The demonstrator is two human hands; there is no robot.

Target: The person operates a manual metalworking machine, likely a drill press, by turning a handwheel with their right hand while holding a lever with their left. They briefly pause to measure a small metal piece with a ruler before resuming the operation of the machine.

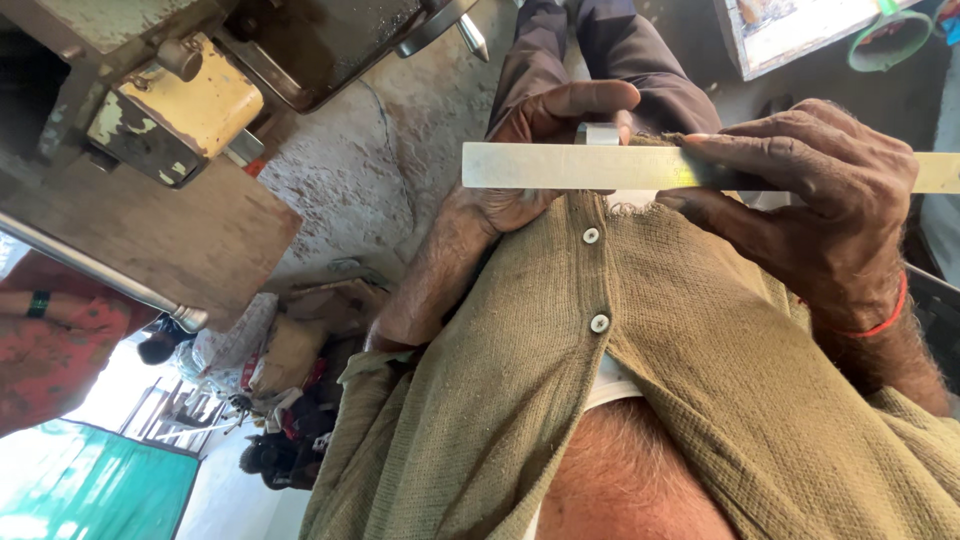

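Holding a long flat steel ruler (600,166) level across the upper middle of the view, just over the collar of an olive button-up shirt (680,380). Gripping the ruler's right part with the hand at right (810,215), fingers curled over the top edge and thumb under, closed on the blade; red thread band (885,322) circling that wrist. Ruler's far right end sticking out past the knuckles to the frame edge. Pressing a small grey metal block (597,133) against the ruler's upper edge with the hand at left (535,150), index finger stretched straight over the block, remaining fingers folded behind the ruler, palm partly hidden. Cannot tell from this upside-down view which hand is the person's own left or right. Block sitting touching the ruler, near its middle. Showing dark trousers (610,50) beyond the hands. Showing a worn machine with a cream-yellow housing (195,100) at far left, a steel bar (100,270) running beneath it, concrete floor (390,160) between. Showing another person's red-patterned sleeve (50,350) at the left edge, cluttered scrap pile (290,400) near lower left.
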